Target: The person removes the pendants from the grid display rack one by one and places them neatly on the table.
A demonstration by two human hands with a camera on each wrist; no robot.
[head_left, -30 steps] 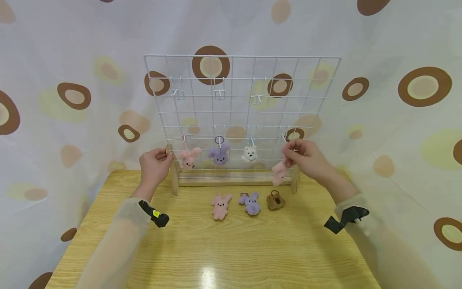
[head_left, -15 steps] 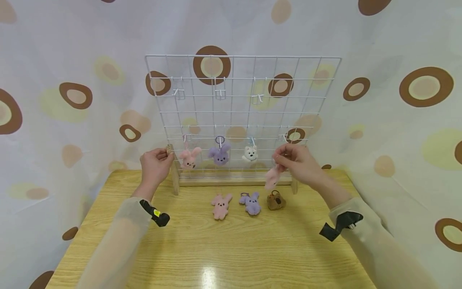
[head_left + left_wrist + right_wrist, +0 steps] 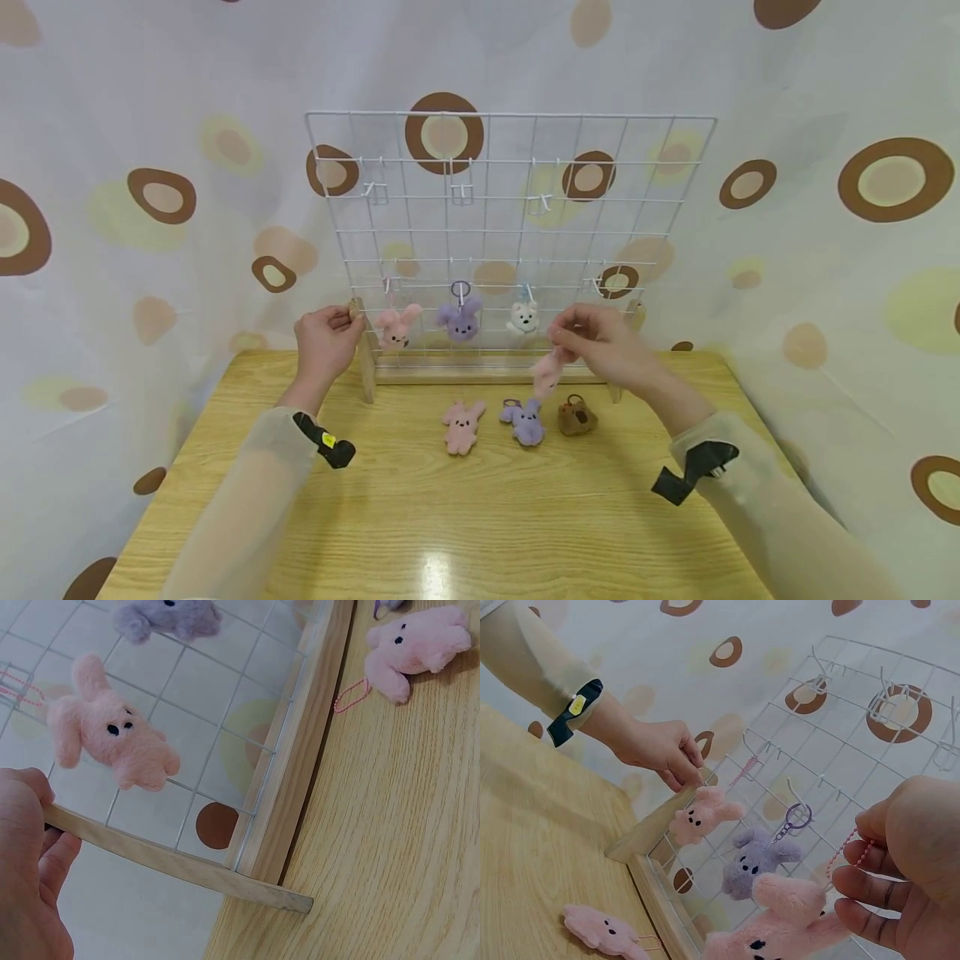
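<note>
My left hand [image 3: 324, 342] grips the top of the wooden side post [image 3: 366, 367] of a white wire grid rack [image 3: 510, 114]. Between thumb and fingertips, my right hand [image 3: 603, 343] pinches the pink bead chain [image 3: 832, 859] of a pink bunny plush keychain [image 3: 780, 934]. That plush dangles in front of the rack's lower right part, over the table. On the lower hooks hang another pink bunny keychain [image 3: 395, 327], a purple bunny keychain [image 3: 459, 321] and a white bear keychain [image 3: 522, 317]. The lower right hook [image 3: 594, 286] is bare.
On the wooden table [image 3: 450, 517] before the rack lie a pink bunny keychain [image 3: 461, 427], a purple one [image 3: 527, 423] and a brown plush keychain [image 3: 576, 418]. Bare upper hooks [image 3: 462, 192] stick out of the grid. A patterned curtain [image 3: 187, 83] stands behind.
My right hand has moved left and slightly down, away from the lower right hook, carrying the pink bunny keychain. The left hand stays on the post.
</note>
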